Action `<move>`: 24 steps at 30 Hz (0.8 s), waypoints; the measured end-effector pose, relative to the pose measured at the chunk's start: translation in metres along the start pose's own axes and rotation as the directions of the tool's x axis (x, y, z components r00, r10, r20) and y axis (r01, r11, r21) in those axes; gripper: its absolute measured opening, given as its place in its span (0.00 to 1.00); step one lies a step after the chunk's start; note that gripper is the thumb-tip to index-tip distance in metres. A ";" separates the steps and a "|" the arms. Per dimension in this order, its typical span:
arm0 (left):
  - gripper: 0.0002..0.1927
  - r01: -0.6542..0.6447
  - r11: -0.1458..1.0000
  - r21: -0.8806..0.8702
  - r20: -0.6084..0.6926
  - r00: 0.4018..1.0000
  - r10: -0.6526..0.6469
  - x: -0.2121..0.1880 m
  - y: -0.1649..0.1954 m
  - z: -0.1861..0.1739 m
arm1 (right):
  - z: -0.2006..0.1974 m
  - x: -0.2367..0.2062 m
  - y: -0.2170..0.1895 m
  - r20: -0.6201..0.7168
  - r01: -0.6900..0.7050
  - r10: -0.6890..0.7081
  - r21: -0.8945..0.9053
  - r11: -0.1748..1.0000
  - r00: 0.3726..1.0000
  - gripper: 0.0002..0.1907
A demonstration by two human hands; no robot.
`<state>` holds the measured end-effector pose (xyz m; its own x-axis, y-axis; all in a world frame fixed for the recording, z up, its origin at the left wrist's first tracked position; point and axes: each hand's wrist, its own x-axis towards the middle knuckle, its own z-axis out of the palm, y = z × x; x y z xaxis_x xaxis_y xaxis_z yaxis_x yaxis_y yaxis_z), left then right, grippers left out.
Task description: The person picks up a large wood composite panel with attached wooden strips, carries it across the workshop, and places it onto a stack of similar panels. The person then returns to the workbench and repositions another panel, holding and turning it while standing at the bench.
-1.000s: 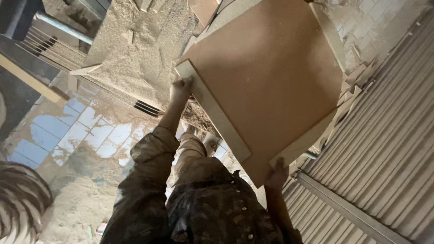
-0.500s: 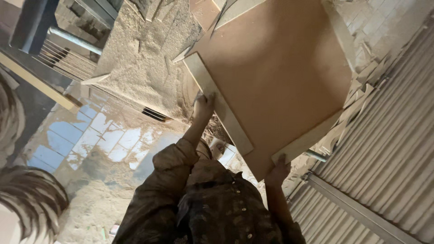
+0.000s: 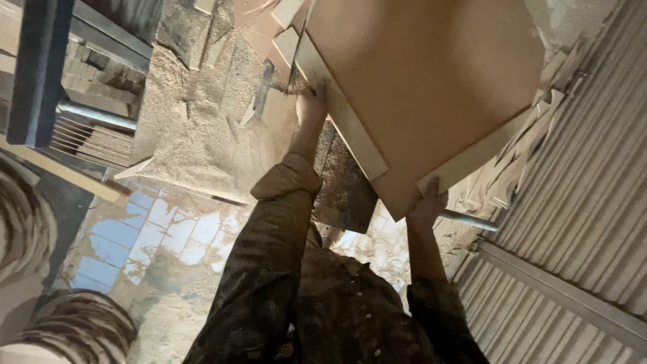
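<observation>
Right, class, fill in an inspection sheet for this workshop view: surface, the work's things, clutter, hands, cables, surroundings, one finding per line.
Surface: pale tiled floor, dusty, partly under sawdust.
Work's things: large flat tan fibreboard panel, tilted, held up off the floor by both hands.
Clutter: heap of sawdust; pale board offcuts beside the wall.
Hands: left hand grips the panel's long pale edge; right hand grips its lower corner.
Cables: nothing seen.
Surroundings: corrugated metal wall on the right; grey metal frame on the left; another person's striped sleeve at lower left.
</observation>
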<state>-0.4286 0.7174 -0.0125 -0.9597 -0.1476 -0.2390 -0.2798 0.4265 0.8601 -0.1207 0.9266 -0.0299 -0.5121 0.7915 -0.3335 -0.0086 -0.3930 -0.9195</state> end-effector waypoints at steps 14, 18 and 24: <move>0.26 0.142 0.990 0.009 0.131 0.981 -0.142 -0.120 -0.123 -0.081 | -0.121 -0.102 -0.006 0.245 0.133 -0.022 -0.448 0.884 0.969 0.21; 0.27 0.100 0.995 0.030 0.177 0.979 -0.104 -0.070 -0.117 -0.077 | -0.102 -0.068 -0.018 0.162 -0.116 0.140 -0.152 0.982 0.977 0.22; 0.30 0.069 0.997 0.037 0.103 0.992 -0.073 -0.080 -0.108 -0.083 | -0.082 -0.072 -0.036 0.182 -0.189 0.209 -0.122 0.974 0.961 0.25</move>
<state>-0.3194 0.6087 -0.0486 -0.9343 -0.0857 -0.3460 -0.3464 0.4479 0.8243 -0.0128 0.9226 0.0102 -0.6504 0.5929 -0.4749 0.1932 -0.4755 -0.8582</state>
